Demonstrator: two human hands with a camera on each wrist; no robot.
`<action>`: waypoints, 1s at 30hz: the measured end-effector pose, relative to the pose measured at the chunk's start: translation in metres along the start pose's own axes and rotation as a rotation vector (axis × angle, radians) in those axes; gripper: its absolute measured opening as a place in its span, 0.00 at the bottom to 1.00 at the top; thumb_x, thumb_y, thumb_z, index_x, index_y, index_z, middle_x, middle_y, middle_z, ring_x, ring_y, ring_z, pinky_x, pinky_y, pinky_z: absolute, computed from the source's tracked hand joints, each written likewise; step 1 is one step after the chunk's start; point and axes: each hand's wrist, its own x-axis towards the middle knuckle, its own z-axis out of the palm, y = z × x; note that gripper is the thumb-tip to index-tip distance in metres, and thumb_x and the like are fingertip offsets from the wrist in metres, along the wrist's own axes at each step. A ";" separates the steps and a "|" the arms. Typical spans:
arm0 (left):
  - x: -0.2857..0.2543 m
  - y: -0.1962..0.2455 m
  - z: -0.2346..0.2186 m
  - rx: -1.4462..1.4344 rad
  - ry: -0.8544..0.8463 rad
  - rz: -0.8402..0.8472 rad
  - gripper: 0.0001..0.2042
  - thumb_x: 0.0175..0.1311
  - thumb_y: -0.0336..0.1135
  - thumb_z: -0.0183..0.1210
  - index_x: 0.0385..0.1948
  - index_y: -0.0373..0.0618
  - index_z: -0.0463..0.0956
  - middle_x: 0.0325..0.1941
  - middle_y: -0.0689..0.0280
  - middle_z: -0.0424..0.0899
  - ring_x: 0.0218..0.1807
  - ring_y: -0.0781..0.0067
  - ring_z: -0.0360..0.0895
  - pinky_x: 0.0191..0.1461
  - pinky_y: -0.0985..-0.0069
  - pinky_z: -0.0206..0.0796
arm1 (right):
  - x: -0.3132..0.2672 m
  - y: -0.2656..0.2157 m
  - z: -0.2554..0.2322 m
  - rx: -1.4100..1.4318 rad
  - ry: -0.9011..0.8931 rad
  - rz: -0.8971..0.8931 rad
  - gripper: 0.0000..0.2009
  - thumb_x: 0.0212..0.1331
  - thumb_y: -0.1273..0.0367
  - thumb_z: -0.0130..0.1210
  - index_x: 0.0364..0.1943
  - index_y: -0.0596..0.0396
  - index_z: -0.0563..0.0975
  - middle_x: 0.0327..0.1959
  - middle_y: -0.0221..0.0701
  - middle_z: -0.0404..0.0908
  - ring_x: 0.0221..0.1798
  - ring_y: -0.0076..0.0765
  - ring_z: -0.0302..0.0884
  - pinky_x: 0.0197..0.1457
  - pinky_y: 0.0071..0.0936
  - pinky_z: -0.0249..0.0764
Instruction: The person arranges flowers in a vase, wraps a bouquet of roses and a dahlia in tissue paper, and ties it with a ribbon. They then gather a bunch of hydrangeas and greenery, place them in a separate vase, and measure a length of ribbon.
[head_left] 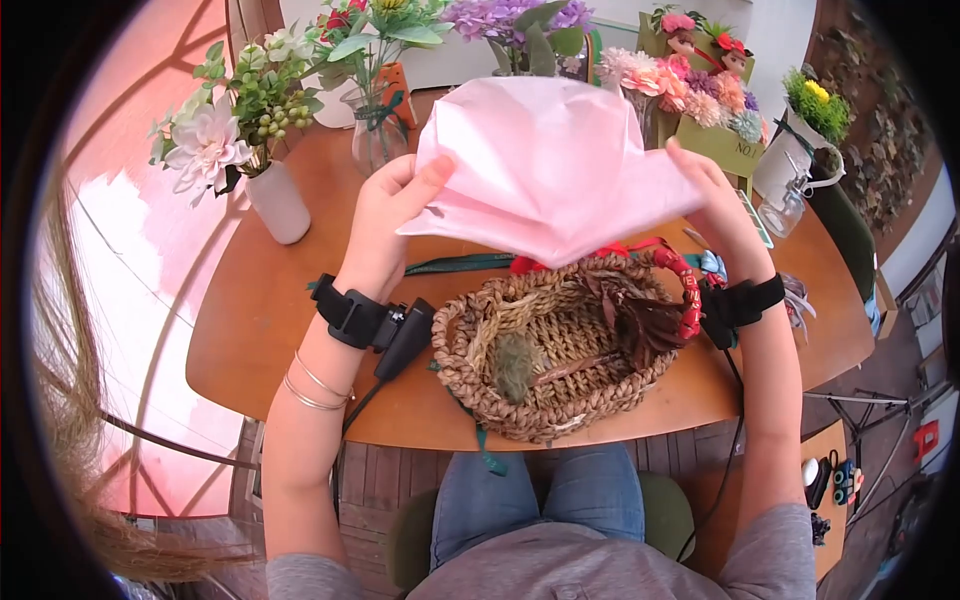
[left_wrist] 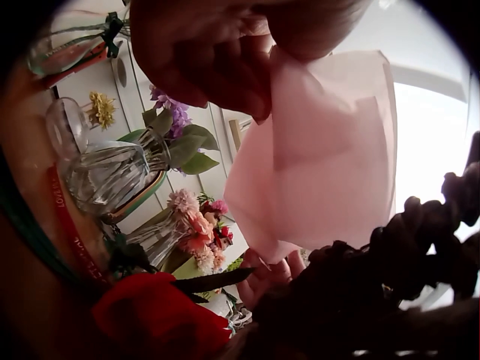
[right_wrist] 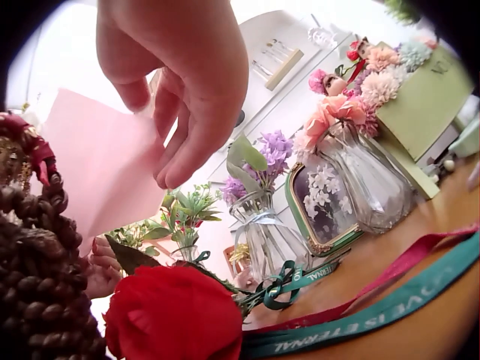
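A creased pink sheet of wrapping paper [head_left: 540, 160] is held up above the table, spread between both hands. My left hand [head_left: 395, 210] pinches its left edge between thumb and fingers. At the opposite edge, my right hand [head_left: 718, 205] grips the sheet with thumb and fingers. Below and nearer the body stands an oval woven basket [head_left: 540, 428]. Inside it lie a grey-green mossy clump [head_left: 515, 368] and a dark brown crumpled piece [head_left: 640, 315]; red lettered ribbon [head_left: 690, 300] wraps its handle. A red rose [right_wrist: 172, 311] lies beside the basket, mostly hidden by the sheet in the head view.
Along the back of the wooden table [head_left: 240, 345] stand a white vase [head_left: 278, 205], a glass vase [head_left: 378, 140] and a green flower box [head_left: 715, 150]. Teal ribbon [right_wrist: 375, 326] stretches behind the basket. A watering can [head_left: 785, 160] stands at the right.
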 end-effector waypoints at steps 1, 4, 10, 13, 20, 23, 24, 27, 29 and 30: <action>0.000 0.000 -0.002 0.016 -0.005 -0.027 0.13 0.53 0.41 0.57 0.29 0.39 0.73 0.27 0.70 0.76 0.28 0.86 0.70 0.34 0.87 0.61 | -0.009 -0.016 0.006 0.148 -0.145 0.039 0.21 0.58 0.56 0.41 0.38 0.62 0.73 0.37 0.30 0.76 0.42 0.22 0.71 0.49 0.17 0.64; -0.002 0.001 0.004 0.035 0.002 -0.049 0.13 0.53 0.42 0.57 0.26 0.40 0.72 0.25 0.71 0.75 0.25 0.88 0.70 0.29 0.89 0.61 | -0.009 -0.011 0.008 -0.110 -0.112 -0.192 0.19 0.55 0.58 0.46 0.40 0.60 0.73 0.40 0.31 0.74 0.44 0.22 0.69 0.49 0.18 0.63; 0.002 -0.008 -0.005 0.062 -0.056 -0.089 0.14 0.55 0.44 0.55 0.27 0.40 0.72 0.25 0.70 0.75 0.26 0.87 0.70 0.29 0.88 0.62 | -0.016 -0.014 0.033 -0.067 -0.105 -0.277 0.14 0.47 0.69 0.56 0.39 0.61 0.73 0.37 0.28 0.74 0.42 0.18 0.68 0.45 0.18 0.65; -0.001 -0.003 0.005 0.017 0.040 -0.105 0.17 0.57 0.47 0.51 0.30 0.39 0.72 0.27 0.70 0.75 0.27 0.86 0.70 0.30 0.87 0.62 | -0.018 -0.019 0.034 -0.281 0.027 -0.304 0.11 0.48 0.67 0.55 0.31 0.60 0.75 0.23 0.20 0.72 0.26 0.11 0.65 0.30 0.11 0.61; -0.001 -0.005 0.000 0.039 -0.080 -0.081 0.14 0.59 0.43 0.50 0.31 0.39 0.71 0.29 0.70 0.75 0.29 0.86 0.70 0.33 0.87 0.62 | -0.017 -0.013 0.029 0.140 0.188 -0.227 0.12 0.52 0.62 0.52 0.29 0.58 0.74 0.24 0.22 0.73 0.27 0.13 0.66 0.31 0.11 0.61; 0.001 -0.005 -0.006 0.086 -0.179 -0.093 0.12 0.57 0.37 0.52 0.36 0.38 0.69 0.32 0.67 0.75 0.33 0.83 0.72 0.37 0.85 0.64 | -0.016 -0.011 0.025 0.222 0.211 -0.199 0.12 0.53 0.62 0.51 0.32 0.57 0.73 0.28 0.24 0.74 0.29 0.15 0.68 0.34 0.14 0.64; 0.003 -0.006 -0.008 0.143 -0.261 -0.107 0.14 0.56 0.35 0.53 0.40 0.36 0.68 0.36 0.64 0.75 0.36 0.81 0.72 0.39 0.83 0.65 | -0.016 -0.011 0.024 0.219 0.211 -0.202 0.12 0.53 0.62 0.51 0.32 0.57 0.73 0.28 0.24 0.74 0.29 0.15 0.68 0.34 0.14 0.64; -0.003 0.001 0.008 0.114 -0.238 -0.110 0.16 0.54 0.34 0.54 0.43 0.36 0.66 0.39 0.64 0.74 0.40 0.80 0.72 0.43 0.82 0.64 | -0.016 -0.008 0.023 0.329 0.217 -0.210 0.12 0.54 0.62 0.50 0.34 0.57 0.72 0.30 0.25 0.75 0.30 0.17 0.70 0.36 0.16 0.67; -0.005 0.004 0.011 0.088 -0.259 -0.138 0.17 0.54 0.34 0.54 0.43 0.36 0.65 0.41 0.63 0.74 0.41 0.80 0.71 0.45 0.81 0.64 | -0.016 -0.006 0.022 0.392 0.217 -0.200 0.11 0.54 0.64 0.49 0.35 0.57 0.72 0.31 0.26 0.75 0.32 0.18 0.71 0.36 0.18 0.68; -0.005 0.005 0.012 0.064 -0.282 -0.163 0.17 0.54 0.33 0.54 0.44 0.36 0.64 0.42 0.63 0.74 0.43 0.79 0.71 0.47 0.80 0.63 | -0.016 -0.006 0.022 0.391 0.216 -0.199 0.11 0.54 0.64 0.49 0.35 0.57 0.72 0.31 0.26 0.75 0.32 0.18 0.71 0.36 0.18 0.68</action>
